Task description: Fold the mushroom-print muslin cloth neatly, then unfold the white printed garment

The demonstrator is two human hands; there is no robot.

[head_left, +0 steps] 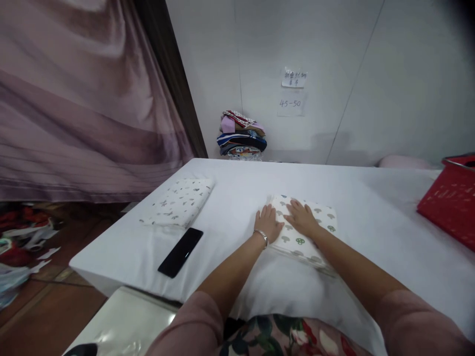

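White, mushroom-printed cloth (295, 243) is laid folded on the bench (233, 198), directly beneath the right grip (302, 221), which is spread flat on top; its left edge is covered by the left grip (268, 225). Both grips are released, fingers extended. At far right, a red container (451, 202) is partly cut off; its contents cannot be made out.

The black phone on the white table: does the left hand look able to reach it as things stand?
Probably yes. The left hand lies flat at the edge of the mushroom-print cloth, seemingly holding nothing, and only white tablecloth shows between it and the black phone.
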